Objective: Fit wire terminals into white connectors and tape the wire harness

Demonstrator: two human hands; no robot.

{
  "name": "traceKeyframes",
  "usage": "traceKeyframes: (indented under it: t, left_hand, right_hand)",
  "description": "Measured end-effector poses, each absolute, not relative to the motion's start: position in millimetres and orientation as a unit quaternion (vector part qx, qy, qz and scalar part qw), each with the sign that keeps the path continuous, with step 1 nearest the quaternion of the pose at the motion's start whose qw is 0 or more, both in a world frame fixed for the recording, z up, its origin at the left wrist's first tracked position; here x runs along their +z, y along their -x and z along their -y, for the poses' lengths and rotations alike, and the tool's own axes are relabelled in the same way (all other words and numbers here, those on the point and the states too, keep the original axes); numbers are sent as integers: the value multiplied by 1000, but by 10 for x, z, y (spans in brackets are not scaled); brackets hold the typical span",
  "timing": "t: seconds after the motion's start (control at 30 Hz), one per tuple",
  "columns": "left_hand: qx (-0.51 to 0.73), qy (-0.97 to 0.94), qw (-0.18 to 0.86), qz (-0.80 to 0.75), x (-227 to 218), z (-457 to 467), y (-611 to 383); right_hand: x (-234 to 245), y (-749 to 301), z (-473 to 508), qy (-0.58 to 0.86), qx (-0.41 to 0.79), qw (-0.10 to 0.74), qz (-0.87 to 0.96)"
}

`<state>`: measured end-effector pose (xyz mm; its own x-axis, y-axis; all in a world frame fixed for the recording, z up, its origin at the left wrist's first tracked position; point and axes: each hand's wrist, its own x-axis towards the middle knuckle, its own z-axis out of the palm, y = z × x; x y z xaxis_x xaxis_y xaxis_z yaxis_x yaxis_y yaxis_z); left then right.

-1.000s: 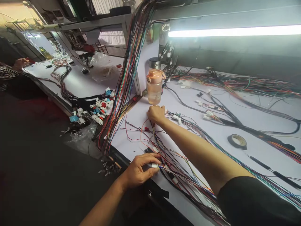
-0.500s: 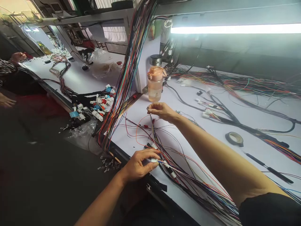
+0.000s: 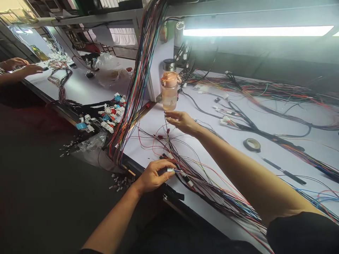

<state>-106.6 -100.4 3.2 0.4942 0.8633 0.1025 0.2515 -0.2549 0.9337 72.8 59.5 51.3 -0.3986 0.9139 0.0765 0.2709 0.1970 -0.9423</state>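
Note:
My left hand (image 3: 156, 174) is at the table's front edge, thumb and fingers closed on a white connector (image 3: 170, 169) with several wires running from it to the right. Farther back, my right hand (image 3: 181, 121) is raised, its fingertips pinched on the end of a thin dark wire (image 3: 166, 122) that hangs toward the table. Below it, loose wires spread over the white tabletop, among them a small red connector (image 3: 160, 136). A thick wire bundle (image 3: 212, 190) lies to the right of my left hand.
A water bottle (image 3: 169, 86) stands just behind my right hand. A hanging wire bundle (image 3: 140, 70) drops at the left. Black tape (image 3: 251, 145) and a thin dark tool (image 3: 284, 171) lie right. Many connectors (image 3: 108, 114) are piled left. Another person's hands (image 3: 22, 68) show far left.
My right hand has shifted slightly up and left with the wire end, its fingers straighter. My left hand keeps the white connector. The other person's hands have come over the far table.

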Motion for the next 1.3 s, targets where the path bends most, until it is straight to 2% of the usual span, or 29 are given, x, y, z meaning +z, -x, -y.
traceKeyframes:
  t: [0.13, 0.4, 0.57, 0.7, 0.87, 1.07, 1.3]
  left_hand:
    - [326, -722, 473, -385, 34, 1003, 1061]
    - [333, -741, 454, -366, 25, 1003, 1050]
    - [335, -755, 436, -357, 9, 1006, 1043]
    - [333, -763, 424, -357, -7, 1015, 1040]
    - [341, -762, 423, -352, -15, 1022, 1023]
    - [343, -760, 426, -351, 3, 1024, 1014]
    - [338, -759, 427, -357, 1, 1031, 1018]
  right_hand:
    - [470, -943, -424, 505, 355, 296, 729]
    - [328, -1308, 354, 588, 223, 72, 774]
    - [276, -1191, 648, 575, 159, 35, 802]
    - [287, -1227, 632, 624, 159, 33, 764]
    - [305, -1494, 560, 685, 209, 89, 692]
    - [289, -1663, 581, 641, 251, 163, 707]
    - [314, -1777, 633, 649, 311, 177, 671]
